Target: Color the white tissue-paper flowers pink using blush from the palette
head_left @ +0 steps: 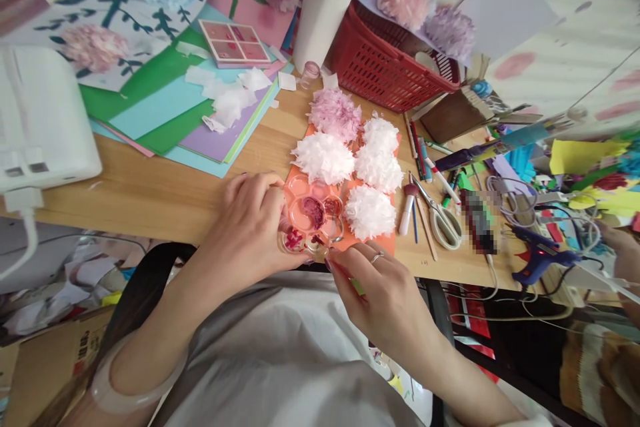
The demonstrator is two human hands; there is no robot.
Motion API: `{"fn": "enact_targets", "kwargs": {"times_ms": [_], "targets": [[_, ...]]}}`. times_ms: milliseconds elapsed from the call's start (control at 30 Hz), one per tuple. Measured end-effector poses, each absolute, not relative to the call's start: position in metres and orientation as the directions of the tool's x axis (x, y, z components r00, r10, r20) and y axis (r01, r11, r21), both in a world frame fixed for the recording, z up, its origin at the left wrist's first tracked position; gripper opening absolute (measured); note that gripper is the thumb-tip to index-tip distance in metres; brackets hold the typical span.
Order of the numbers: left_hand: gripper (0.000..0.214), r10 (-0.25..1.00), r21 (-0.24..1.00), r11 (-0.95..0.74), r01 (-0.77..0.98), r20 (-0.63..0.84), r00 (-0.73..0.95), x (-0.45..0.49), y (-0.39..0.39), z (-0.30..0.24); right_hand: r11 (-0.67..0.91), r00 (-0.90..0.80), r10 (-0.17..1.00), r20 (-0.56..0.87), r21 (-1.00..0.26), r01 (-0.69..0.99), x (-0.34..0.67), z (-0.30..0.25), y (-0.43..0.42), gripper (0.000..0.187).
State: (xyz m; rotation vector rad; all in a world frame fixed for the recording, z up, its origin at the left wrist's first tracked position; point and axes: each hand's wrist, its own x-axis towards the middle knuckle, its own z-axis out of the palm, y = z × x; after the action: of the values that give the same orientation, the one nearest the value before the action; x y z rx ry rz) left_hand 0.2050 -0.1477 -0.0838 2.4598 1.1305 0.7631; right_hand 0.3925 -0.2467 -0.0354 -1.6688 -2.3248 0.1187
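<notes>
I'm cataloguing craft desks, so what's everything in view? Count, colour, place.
Table: one, brown, centre
Orange sheet: one, orange, front
Palette: one, clear, front
White flowers: about four, white, on sheet
Pink flower: one, pink, behind palette
Basket: one, red, back
Paper roll: one, white, beside basket
Jar: one, pinkish, by roll
Four-pan case: one, pink, back left
Scraps: several, white, left
Loose sheets: several, multicoloured, left
Flower pictures: three, white, pink, lilac, back
Boxy device: one, white, left
Scissors: one, pale, right
Brush: one, pink, beside scissors
Pens: several, mixed colours, right
Glue gun: one, blue, right
Clutter: uncounted, mixed colours, right
Other person's arm: one, blurred, right edge
Left hand: one, bare, at palette
Right hand: one, ringed, beside palette
</notes>
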Motion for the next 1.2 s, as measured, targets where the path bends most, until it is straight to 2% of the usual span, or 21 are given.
{"fn": "enact_targets", "kwargs": {"times_ms": [233, 367, 467, 567, 633, 733, 867, 1000, 1133, 1200], "targets": [[0.063, 0.756, 0.483, -0.653, 0.583, 0.363, 0.545, 0.205, -0.148, -0.085, 0.556, -0.559, 0.829, 0.033, 0.066, 0.829, 0.394, -0.021, -0.239, 0.034], [0.063, 0.762, 0.49, -0.646, 0.585, 0.357, 0.541, 0.205, -0.147, -0.085, 0.677, -0.68, 0.733, -0.005, 0.106, 0.728, 0.396, -0.01, -0.233, 0.037], [0.059, 0.761, 0.482, -0.647, 0.591, 0.357, 0.542, 0.204, -0.147, -0.084, 0.632, -0.632, 0.772, 0.066, 0.018, 0.775, 0.402, -0.006, -0.232, 0.033], [0.079, 0.753, 0.476, -0.655, 0.587, 0.347, 0.559, 0.203, -0.146, -0.084, 0.474, -0.416, 0.874, 0.251, -0.259, 0.841, 0.407, -0.008, -0.235, 0.018], [0.089, 0.753, 0.485, -0.654, 0.58, 0.346, 0.56, 0.203, -0.147, -0.084, 0.399, -0.254, 0.902, 0.35, -0.444, 0.803, 0.407, -0.013, -0.238, 0.021], [0.076, 0.762, 0.501, -0.645, 0.577, 0.36, 0.539, 0.203, -0.149, -0.082, 0.388, -0.149, 0.896, 0.418, -0.575, 0.72, 0.4, -0.022, -0.238, 0.028], [0.05, 0.767, 0.51, -0.638, 0.577, 0.348, 0.54, 0.203, -0.155, -0.076, 0.447, -0.183, 0.873, 0.452, -0.591, 0.671, 0.391, -0.026, -0.232, 0.027], [0.041, 0.771, 0.533, -0.629, 0.566, 0.336, 0.541, 0.203, -0.157, -0.069, 0.455, -0.198, 0.868, 0.456, -0.568, 0.686, 0.39, -0.025, -0.231, 0.024], [0.026, 0.751, 0.438, -0.66, 0.611, 0.352, 0.559, 0.207, -0.159, -0.059, 0.443, -0.19, 0.873, 0.449, -0.567, 0.695, 0.389, -0.029, -0.234, 0.025], [0.018, 0.744, 0.406, -0.666, 0.626, 0.299, 0.598, 0.212, -0.164, -0.052, 0.459, -0.193, 0.862, 0.469, -0.558, 0.691, 0.386, -0.035, -0.233, 0.021]]}}
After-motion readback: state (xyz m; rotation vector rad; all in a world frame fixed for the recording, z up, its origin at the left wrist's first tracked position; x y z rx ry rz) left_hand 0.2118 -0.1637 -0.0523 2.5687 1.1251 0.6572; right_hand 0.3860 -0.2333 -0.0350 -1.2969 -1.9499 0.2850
